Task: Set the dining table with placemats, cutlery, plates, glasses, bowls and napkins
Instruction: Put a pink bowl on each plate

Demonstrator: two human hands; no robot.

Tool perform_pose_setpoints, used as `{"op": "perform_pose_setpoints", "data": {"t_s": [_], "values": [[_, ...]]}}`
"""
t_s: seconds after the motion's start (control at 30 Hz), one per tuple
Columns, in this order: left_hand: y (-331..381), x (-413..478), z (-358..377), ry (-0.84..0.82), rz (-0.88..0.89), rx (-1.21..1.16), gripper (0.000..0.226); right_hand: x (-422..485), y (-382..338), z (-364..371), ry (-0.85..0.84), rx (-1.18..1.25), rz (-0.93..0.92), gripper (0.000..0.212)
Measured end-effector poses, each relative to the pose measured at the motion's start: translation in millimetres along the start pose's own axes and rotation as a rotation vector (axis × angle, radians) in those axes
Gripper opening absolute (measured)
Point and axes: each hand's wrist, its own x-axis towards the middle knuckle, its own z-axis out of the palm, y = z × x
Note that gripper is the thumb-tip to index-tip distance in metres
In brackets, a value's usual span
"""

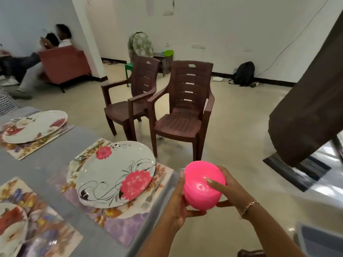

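Both hands hold a glossy, round pink plastic bowl in the air just past the edge of the grey worktop. The left hand has its fingers curled round the bowl's side and underside. The right hand is clamped on the opposite side, one finger laid across the smooth dome. Near them, an oval white plate with pink flowers and black scrolls sits on a floral placemat. A steel fork lies beside the plate.
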Motion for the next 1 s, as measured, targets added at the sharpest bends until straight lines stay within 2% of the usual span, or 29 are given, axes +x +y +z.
{"op": "perform_pose_setpoints", "data": {"t_s": [0.23, 0.37, 0.5, 0.57, 0.63, 0.77, 1.0], "values": [[51, 100, 29, 0.006, 0.014, -0.148, 0.061, 112, -26, -45, -0.052, -0.011, -0.069, 0.039], [81, 161, 63, 0.008, 0.052, -0.241, 0.068, 183, -52, -88, -0.054, -0.093, -0.107, 0.031], [109, 212, 88, 0.04, 0.096, -0.314, 0.07, 252, -81, -121, -0.059, -0.391, -0.24, 0.03], [127, 230, 91, 0.077, 0.101, -0.319, 0.067, 286, -93, -126, -0.041, -0.565, -0.316, 0.047], [142, 247, 87, 0.123, 0.129, -0.348, 0.066, 317, -102, -121, -0.025, -0.739, -0.387, 0.049], [173, 282, 67, 0.195, 0.228, -0.469, 0.063, 370, -131, -97, -0.003, -1.002, -0.54, 0.03], [242, 327, 4, 0.369, 0.385, -0.595, 0.067, 471, -177, -19, -0.136, -1.146, -0.698, 0.023]]}}
